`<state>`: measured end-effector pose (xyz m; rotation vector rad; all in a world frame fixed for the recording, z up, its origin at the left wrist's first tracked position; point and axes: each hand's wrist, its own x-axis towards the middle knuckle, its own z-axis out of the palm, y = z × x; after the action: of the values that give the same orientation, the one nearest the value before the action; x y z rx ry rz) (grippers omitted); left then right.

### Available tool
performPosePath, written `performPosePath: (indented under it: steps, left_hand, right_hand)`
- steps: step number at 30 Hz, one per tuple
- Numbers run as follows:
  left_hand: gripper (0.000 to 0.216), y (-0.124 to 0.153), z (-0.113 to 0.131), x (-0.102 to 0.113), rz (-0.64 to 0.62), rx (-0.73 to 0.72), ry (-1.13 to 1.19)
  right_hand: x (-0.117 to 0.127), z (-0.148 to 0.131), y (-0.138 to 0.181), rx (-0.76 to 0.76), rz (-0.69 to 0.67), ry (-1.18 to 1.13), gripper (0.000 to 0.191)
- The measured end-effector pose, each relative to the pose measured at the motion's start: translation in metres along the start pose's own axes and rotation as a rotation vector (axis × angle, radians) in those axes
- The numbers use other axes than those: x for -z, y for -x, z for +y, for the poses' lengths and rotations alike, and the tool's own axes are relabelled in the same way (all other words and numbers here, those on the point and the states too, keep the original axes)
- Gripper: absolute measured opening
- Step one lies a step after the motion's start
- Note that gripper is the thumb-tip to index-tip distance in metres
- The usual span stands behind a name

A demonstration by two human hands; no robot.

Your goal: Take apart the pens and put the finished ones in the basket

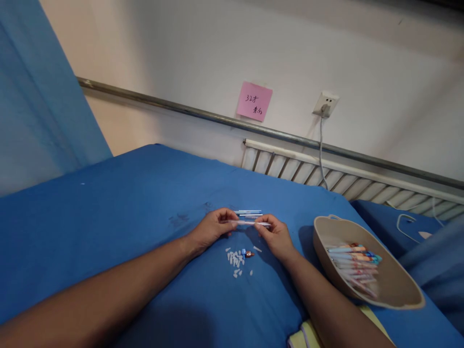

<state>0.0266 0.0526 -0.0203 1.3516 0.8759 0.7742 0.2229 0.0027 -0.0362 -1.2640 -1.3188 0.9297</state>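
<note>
A slim, pale pen (247, 223) stretches level between my two hands above the blue sheet. The fingers of my left hand (214, 226) pinch its left end, and my right hand (276, 235) pinches the part toward its right end. Just behind the hands lie a few more slim pens (250, 212), partly hidden. On the sheet in front sits a loose pile of small white pieces (235, 258). Beside the pile are a small blue figure piece (244, 252) and a small brown one (250, 253), too small to make out fully.
To the right stands a beige basket (391, 297) with several pens (357, 266) in it. A yellow cloth (306, 336) lies under my right forearm. Behind the blue-covered bed (145, 193) are a radiator (282, 164), a metal rail (174, 107) and a plugged-in cable (321, 150).
</note>
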Motion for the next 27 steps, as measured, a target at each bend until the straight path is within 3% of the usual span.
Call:
performPosePath:
  steps: [3, 7, 11, 15, 19, 22, 27]
  left_hand:
    - [0.038, 0.0008, 0.0022, -0.0004, 0.005, -0.026, 0.022]
    - [0.033, -0.0011, 0.0001, -0.0007, -0.018, 0.039, 0.011]
    - [0.025, -0.0002, -0.0011, 0.0006, -0.038, -0.034, -0.021]
    - [0.041, 0.0010, 0.0023, -0.0004, -0.010, -0.037, 0.031]
    - [0.034, -0.0003, 0.0009, -0.0012, -0.045, 0.039, -0.038]
    - [0.027, 0.0001, -0.0005, 0.0002, -0.051, -0.029, -0.058]
    - [0.042, -0.0013, -0.0004, 0.0011, -0.011, -0.001, 0.027]
  right_hand:
    - [0.0002, 0.0000, 0.0002, 0.003, 0.003, 0.004, 0.024]
    - [0.0004, 0.0010, 0.0005, 0.035, -0.002, 0.017, 0.023]
    - [0.0003, 0.0018, 0.0011, 0.062, -0.012, 0.054, 0.021]
    - [0.0002, 0.0018, 0.0016, 0.081, -0.011, 0.073, 0.020]
    - [-0.0001, 0.0031, 0.0014, 0.084, -0.018, 0.070, 0.020]
    - [-0.0002, 0.0054, 0.0006, 0.091, -0.026, 0.075, 0.019]
    - [0.0006, 0.0074, 0.0003, 0.087, -0.022, 0.056, 0.018]
